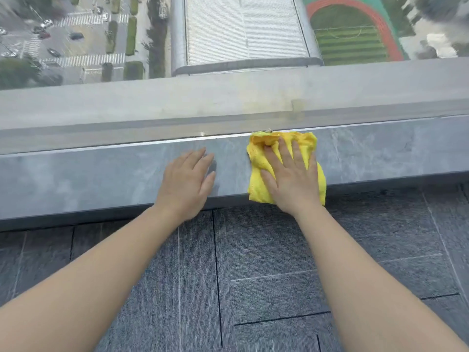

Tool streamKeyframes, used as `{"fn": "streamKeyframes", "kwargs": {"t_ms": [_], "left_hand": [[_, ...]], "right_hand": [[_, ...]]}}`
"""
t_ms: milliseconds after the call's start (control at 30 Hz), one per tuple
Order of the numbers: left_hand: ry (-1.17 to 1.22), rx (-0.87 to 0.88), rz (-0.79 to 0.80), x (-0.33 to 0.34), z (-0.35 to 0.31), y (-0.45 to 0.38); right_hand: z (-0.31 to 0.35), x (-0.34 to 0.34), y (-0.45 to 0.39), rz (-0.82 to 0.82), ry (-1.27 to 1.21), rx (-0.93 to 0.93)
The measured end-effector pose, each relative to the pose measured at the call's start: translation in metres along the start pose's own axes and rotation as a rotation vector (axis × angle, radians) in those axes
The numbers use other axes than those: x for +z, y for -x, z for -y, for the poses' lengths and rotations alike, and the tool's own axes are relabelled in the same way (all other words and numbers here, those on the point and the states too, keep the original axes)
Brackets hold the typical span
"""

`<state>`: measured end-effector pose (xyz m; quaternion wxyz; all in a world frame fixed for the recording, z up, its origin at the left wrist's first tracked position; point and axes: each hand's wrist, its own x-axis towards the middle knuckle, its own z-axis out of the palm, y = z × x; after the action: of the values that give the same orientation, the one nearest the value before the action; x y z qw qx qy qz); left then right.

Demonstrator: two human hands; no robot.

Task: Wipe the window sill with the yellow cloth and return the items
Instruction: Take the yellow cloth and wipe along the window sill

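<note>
A yellow cloth (258,161) lies bunched on the grey stone window sill (101,174), right of centre, reaching from the glass to the sill's front edge. My right hand (291,174) lies flat on top of the cloth with fingers spread, pressing it onto the sill. My left hand (187,181) rests palm down on the bare sill just left of the cloth, fingers apart, holding nothing. A gap of sill separates the left hand from the cloth.
The window glass (228,47) rises right behind the sill, with a grey frame (127,102) at its base. Grey carpet tiles (253,275) cover the floor below the sill. No other items show on the sill.
</note>
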<state>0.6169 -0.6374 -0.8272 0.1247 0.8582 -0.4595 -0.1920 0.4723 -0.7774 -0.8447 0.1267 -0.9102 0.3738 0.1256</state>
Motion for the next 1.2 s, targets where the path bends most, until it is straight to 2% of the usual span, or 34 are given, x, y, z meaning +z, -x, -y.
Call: {"fn": "streamKeyframes", "kwargs": {"t_ms": [200, 400, 467, 567, 667, 733, 833, 967, 1067, 1200], "left_hand": [[-0.041, 0.073, 0.101, 0.008, -0.026, -0.009], [-0.171, 0.117, 0.142, 0.015, -0.020, -0.022], [-0.197, 0.138, 0.158, 0.015, -0.018, -0.021], [-0.186, 0.159, 0.185, 0.011, -0.015, -0.024], [-0.159, 0.140, 0.201, 0.005, -0.019, -0.029], [-0.157, 0.143, 0.171, 0.001, -0.024, -0.032], [-0.097, 0.106, 0.092, 0.002, -0.027, -0.035], [-0.003, 0.147, -0.072, 0.013, -0.039, -0.037], [0.019, 0.132, -0.050, 0.015, -0.053, -0.037], [-0.009, 0.080, -0.085, 0.029, -0.057, -0.025]], "right_hand": [[-0.029, -0.013, 0.007, 0.090, -0.085, 0.350], [-0.006, -0.015, -0.008, 0.094, -0.177, 0.570], [0.013, -0.015, -0.010, 0.099, -0.187, 0.559], [0.035, -0.006, -0.004, 0.102, -0.119, 0.369], [0.025, -0.006, 0.010, 0.132, -0.051, 0.196], [0.008, -0.007, 0.017, 0.143, -0.020, 0.156], [-0.011, -0.007, 0.014, 0.110, -0.053, 0.209], [-0.028, -0.010, 0.000, 0.059, -0.112, 0.330], [-0.027, -0.011, -0.015, -0.027, -0.173, 0.471], [-0.013, -0.011, -0.032, -0.040, -0.234, 0.591]]}}
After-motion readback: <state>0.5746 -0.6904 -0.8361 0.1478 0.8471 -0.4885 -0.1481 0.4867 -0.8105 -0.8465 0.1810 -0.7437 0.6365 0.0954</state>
